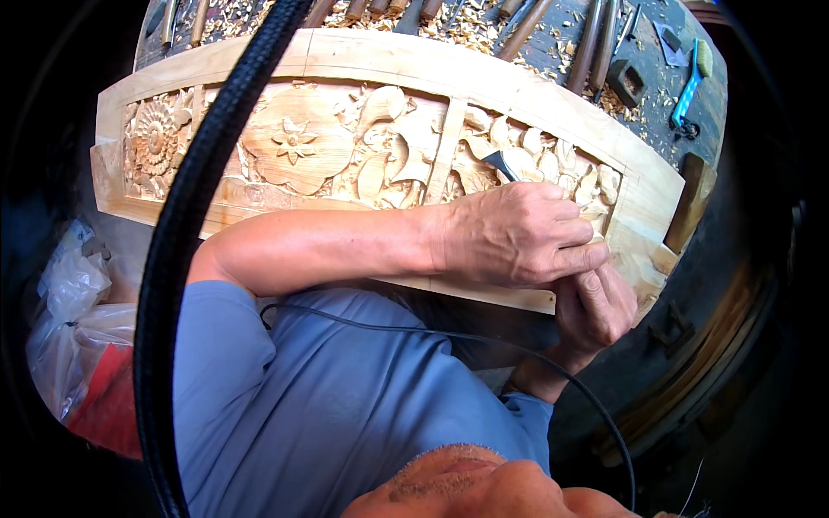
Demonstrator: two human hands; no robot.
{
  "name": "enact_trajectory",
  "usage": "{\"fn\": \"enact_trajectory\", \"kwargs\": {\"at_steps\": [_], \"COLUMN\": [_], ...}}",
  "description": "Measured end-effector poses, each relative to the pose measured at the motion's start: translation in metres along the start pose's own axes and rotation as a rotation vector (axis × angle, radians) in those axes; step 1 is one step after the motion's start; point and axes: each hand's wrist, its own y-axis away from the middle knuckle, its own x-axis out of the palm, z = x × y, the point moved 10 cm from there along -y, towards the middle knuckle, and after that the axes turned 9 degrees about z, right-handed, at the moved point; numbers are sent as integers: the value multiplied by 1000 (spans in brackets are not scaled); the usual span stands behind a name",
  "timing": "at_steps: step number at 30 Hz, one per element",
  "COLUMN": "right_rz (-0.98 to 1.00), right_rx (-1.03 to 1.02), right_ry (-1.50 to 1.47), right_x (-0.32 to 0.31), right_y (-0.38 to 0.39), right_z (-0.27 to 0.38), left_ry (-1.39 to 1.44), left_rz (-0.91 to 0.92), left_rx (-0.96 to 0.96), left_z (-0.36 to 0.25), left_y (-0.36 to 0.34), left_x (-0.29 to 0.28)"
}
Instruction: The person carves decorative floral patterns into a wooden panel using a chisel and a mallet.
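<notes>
Wood, pale and carved in relief, forms the panel [445, 147], which lies along the near side of the tabletop [658, 102]. Over the panel's right-hand section, the left hand [522, 229] is closed around a dark-bladed tool [499, 162], whose blade projects past the fist. By the panel's lower edge, the right hand [596, 306] curls against the left; whether it also grips the tool cannot be told. Beyond the panel lie wood shavings [466, 36], wooden-handled tools [585, 50], a dark hollowed block [615, 76] and a blue-handled brush [688, 91].

Woodcarving workshop: tools [588, 43], wood shavings [466, 36]
</notes>
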Motion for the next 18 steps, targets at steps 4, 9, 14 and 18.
{"fn": "enact_trajectory", "kwargs": {"at_steps": [4,9,14,18], "right_rz": [39,19,60,74], "right_rx": [31,49,105,110], "right_ry": [20,20,18,4], "right_x": [0,-2,-1,2], "right_y": [-2,-5,-9,-10], "right_z": [4,9,9,9], "left_ry": [26,92,196,179], "left_rz": [5,13,-20,-22], "left_rx": [4,-9,-23,-45], "left_z": [1,2,7,11], "left_y": [0,-1,0,0], "left_x": [0,-4,-7,-5]}}
